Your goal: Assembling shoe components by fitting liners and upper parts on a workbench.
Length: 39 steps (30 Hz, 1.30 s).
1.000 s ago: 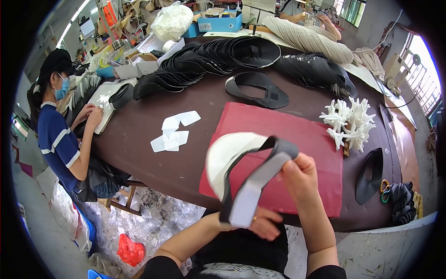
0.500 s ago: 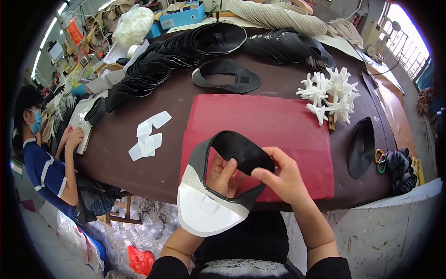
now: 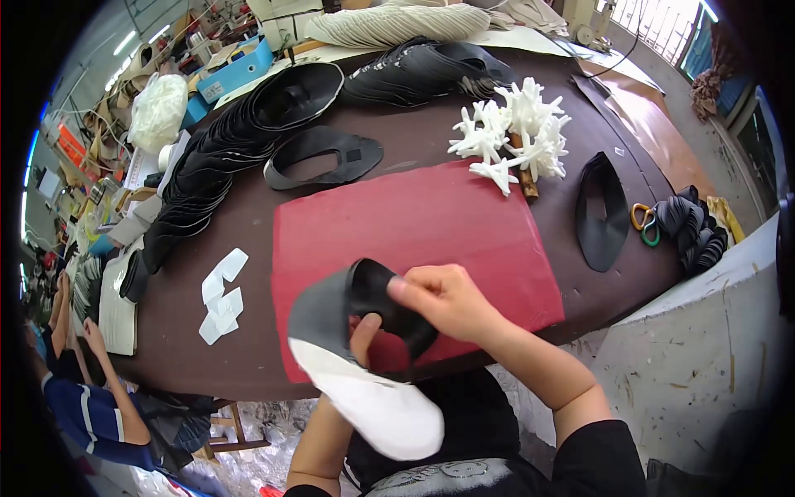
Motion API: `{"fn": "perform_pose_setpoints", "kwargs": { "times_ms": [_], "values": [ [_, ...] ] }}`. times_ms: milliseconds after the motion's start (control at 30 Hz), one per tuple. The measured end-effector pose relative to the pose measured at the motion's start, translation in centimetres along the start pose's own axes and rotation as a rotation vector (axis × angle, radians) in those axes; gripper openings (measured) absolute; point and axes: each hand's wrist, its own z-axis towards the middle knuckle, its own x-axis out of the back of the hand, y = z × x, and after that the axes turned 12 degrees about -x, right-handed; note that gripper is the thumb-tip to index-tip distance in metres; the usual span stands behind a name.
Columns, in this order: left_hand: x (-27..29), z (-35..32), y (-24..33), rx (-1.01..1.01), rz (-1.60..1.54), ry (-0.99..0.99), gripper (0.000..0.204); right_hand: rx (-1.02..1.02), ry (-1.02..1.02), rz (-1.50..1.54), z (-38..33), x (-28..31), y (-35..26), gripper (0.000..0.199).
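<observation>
I hold a black shoe upper (image 3: 319, 315) above the near edge of a red mat. Its toe end, covered by a white piece (image 3: 377, 406), hangs down toward me and is a little blurred. My left hand (image 3: 364, 338) grips the upper from beneath, with the thumb coming up through its opening; the other fingers are hidden behind it. At the heel part, my right hand (image 3: 443, 300) is closed, thumb and bent fingers on the black inner side near the rim. The red mat (image 3: 397, 219) lies under both hands.
White paper pieces (image 3: 222, 311) lie left of the mat. Beyond it are a flat black upper (image 3: 323, 157), rows of stacked uppers (image 3: 224, 137) and a white branching rack (image 3: 530, 137). Another upper (image 3: 602, 215) and scissors (image 3: 644, 224) lie right. A co-worker (image 3: 91, 414) sits left.
The upper has tipped, its toe end swinging down and to the right. My right hand has shifted left across the heel part. The view has turned to the right.
</observation>
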Motion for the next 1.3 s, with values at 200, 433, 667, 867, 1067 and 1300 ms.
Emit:
{"fn": "perform_pose_setpoints", "kwargs": {
  "times_ms": [200,433,667,867,1067,1300],
  "values": [
    [2.4,4.2,7.3,-1.061,0.773,0.084,0.019,0.225,0.843,-0.420,5.8,8.8,1.4,0.023],
    [0.5,0.8,4.2,-1.086,1.288,-0.516,0.024,0.087,0.839,-0.728,9.6,14.9,6.8,0.014],
    [2.3,0.4,5.6,-1.024,1.052,-0.487,0.020,-0.052,0.730,-0.561,9.5,15.7,5.6,0.008],
    [2.1,0.3,5.6,-1.027,1.041,-0.499,0.019,-0.077,0.664,-0.633,9.9,15.3,5.7,0.008],
    [2.1,-0.1,6.0,-1.019,1.033,-0.508,0.018,0.015,0.675,-0.658,9.1,15.0,6.2,0.006],
    [2.3,0.0,7.2,-1.040,1.046,-0.469,0.022,-0.038,0.362,-0.742,6.0,15.6,3.1,0.007]
  ]
}}
